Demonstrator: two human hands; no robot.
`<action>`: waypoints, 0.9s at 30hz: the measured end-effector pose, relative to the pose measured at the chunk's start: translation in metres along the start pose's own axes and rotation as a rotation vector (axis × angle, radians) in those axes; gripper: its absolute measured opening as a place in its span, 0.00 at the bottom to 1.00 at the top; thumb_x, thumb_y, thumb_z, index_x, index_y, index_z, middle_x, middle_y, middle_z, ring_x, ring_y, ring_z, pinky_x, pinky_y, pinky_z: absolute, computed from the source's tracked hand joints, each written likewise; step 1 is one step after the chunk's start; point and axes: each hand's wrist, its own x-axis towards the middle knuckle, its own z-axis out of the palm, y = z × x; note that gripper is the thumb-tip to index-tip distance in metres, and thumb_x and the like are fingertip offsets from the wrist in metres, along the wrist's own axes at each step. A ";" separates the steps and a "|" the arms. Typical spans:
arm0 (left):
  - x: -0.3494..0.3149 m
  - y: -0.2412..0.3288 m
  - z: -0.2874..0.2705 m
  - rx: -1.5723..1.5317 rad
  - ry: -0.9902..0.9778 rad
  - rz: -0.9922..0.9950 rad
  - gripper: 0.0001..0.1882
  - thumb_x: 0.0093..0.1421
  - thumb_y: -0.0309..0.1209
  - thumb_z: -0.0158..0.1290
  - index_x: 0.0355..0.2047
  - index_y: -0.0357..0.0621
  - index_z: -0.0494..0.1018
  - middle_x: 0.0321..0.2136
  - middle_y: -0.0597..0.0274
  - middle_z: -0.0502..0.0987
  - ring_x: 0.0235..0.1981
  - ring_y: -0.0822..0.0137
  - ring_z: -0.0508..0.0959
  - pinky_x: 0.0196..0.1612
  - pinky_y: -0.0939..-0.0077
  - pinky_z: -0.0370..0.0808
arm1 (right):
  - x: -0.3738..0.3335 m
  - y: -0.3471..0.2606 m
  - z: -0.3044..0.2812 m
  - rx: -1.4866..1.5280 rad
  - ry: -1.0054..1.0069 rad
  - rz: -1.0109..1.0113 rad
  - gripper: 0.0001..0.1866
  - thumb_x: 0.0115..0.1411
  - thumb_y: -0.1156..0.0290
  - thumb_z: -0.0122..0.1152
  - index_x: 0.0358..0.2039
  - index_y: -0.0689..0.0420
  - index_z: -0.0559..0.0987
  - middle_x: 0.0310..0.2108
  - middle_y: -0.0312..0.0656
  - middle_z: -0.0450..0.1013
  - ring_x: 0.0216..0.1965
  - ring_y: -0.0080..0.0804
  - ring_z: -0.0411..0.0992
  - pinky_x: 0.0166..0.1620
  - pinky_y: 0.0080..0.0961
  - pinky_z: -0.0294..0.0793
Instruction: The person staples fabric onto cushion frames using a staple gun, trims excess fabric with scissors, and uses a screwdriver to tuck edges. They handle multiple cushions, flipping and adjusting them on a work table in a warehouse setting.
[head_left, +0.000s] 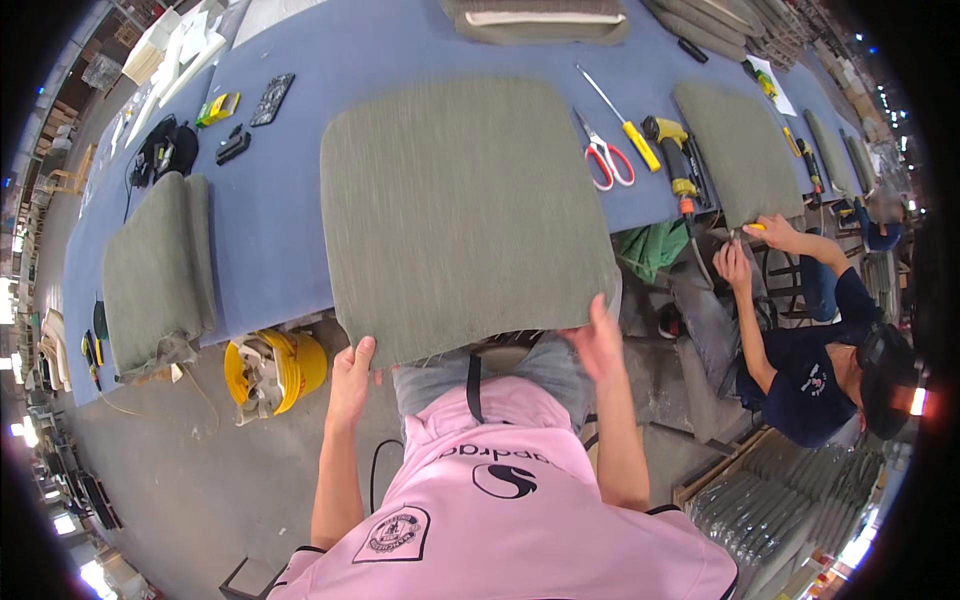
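A greenish-grey fabric-covered seat cushion (470, 200) lies in front of me, its near edge hanging past the table edge over my lap. Loose threads fringe that near edge. My left hand (350, 378) grips the near left corner, thumb on top and the other fingers mostly hidden underneath. At the near right corner, my right hand (598, 342) holds the cushion with its thumb up along the side. Just right of the cushion lie red-and-white scissors (605, 160), a screwdriver (640, 145) with a yellow handle, and a yellow-and-black air-powered tool (675, 155) with a hose.
The blue table (265, 220) carries more cushions (155, 270), a phone (272, 99) and a small yellow box (218, 109). Below its edge stands a yellow bucket (305, 368) of scraps. At right, a co-worker (820, 370) handles another cushion (745, 150) with a yellow-handled tool.
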 end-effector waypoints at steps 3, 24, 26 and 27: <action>0.005 0.004 0.004 0.013 -0.020 0.022 0.28 0.81 0.51 0.50 0.35 0.39 0.80 0.28 0.64 0.82 0.27 0.73 0.75 0.34 0.74 0.70 | 0.012 0.052 -0.021 -0.265 -0.465 0.183 0.32 0.76 0.45 0.61 0.58 0.66 0.81 0.57 0.50 0.81 0.54 0.35 0.81 0.58 0.36 0.81; -0.068 0.242 -0.018 -0.577 -0.088 1.057 0.33 0.83 0.53 0.32 0.28 0.42 0.70 0.28 0.42 0.85 0.32 0.43 0.88 0.35 0.52 0.87 | -0.025 -0.138 0.268 -0.298 -0.294 -0.684 0.27 0.76 0.56 0.66 0.23 0.63 0.81 0.26 0.33 0.77 0.32 0.19 0.70 0.35 0.27 0.71; -0.040 0.275 -0.015 -0.260 -0.062 1.228 0.33 0.83 0.52 0.35 0.27 0.41 0.71 0.26 0.43 0.84 0.31 0.43 0.88 0.35 0.52 0.86 | 0.000 -0.141 0.309 -0.320 -0.257 -0.875 0.27 0.74 0.57 0.67 0.22 0.64 0.78 0.24 0.38 0.74 0.33 0.29 0.71 0.38 0.34 0.70; -0.026 0.292 -0.016 -0.096 -0.027 1.288 0.33 0.83 0.51 0.36 0.26 0.41 0.72 0.25 0.43 0.84 0.30 0.42 0.88 0.35 0.52 0.86 | 0.015 -0.139 0.329 -0.360 -0.240 -0.908 0.27 0.74 0.56 0.66 0.22 0.63 0.77 0.24 0.39 0.74 0.33 0.33 0.71 0.38 0.37 0.70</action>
